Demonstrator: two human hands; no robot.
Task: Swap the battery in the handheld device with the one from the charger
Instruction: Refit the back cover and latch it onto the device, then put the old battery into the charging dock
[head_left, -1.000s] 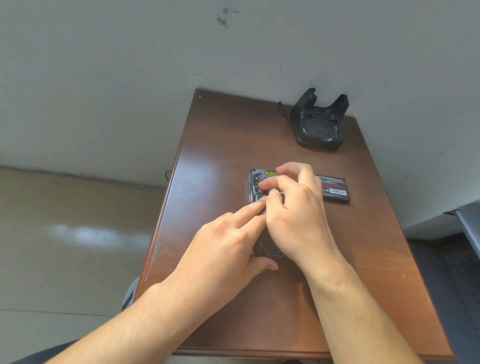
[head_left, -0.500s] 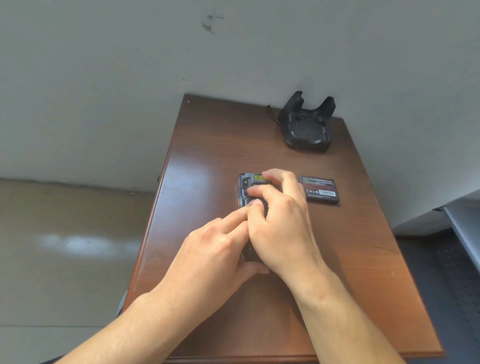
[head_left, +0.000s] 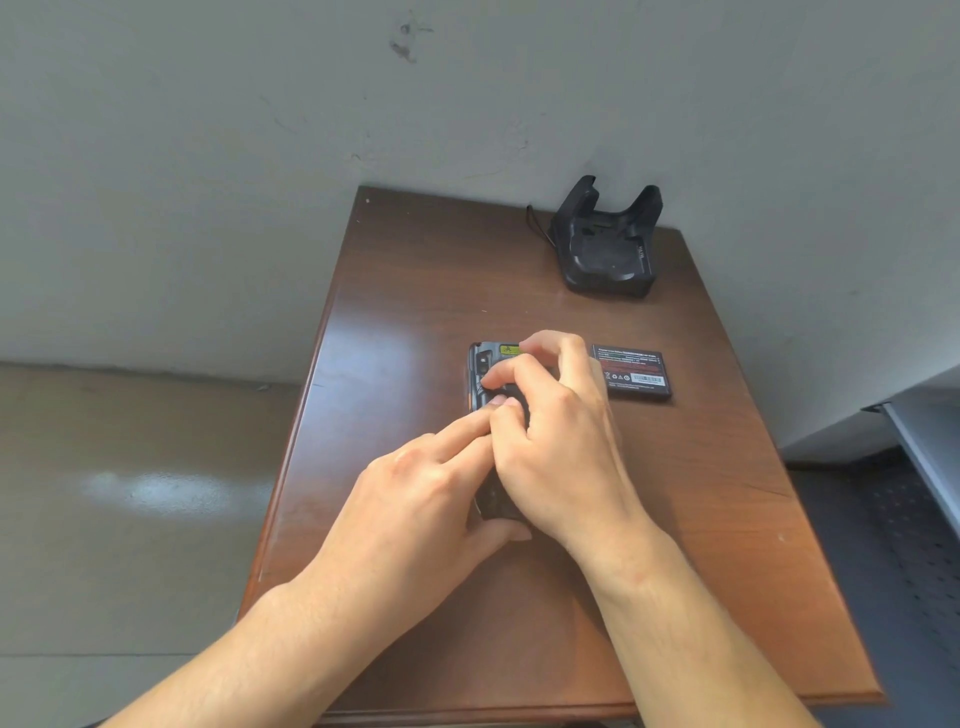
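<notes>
Handheld device (head_left: 480, 364): lies back-up on the wooden table (head_left: 415, 291), mid-table, mostly hidden under both hands; only its far end with a yellow label shows; it looks like rigid hard plastic with some weight, so it should stay put when pressed; best held by its long side edges.
Left hand (head_left: 415, 499): fingers together, resting on the device's near left part, thumb tucked at its near end; seems to steady it.
Right hand (head_left: 556, 441): fingertips bunched and bent down on the device's back, working at something there; whether a cover or a battery, I cannot tell.
Loose battery (head_left: 634, 371): flat black slab, label up, just beside the device on the right, untouched; stiff, light, smooth; take it by its short edges.
Charger (head_left: 605, 249): black cradle at the far right corner, well apart from the hands; its bay appears empty; cable trails off behind.
</notes>
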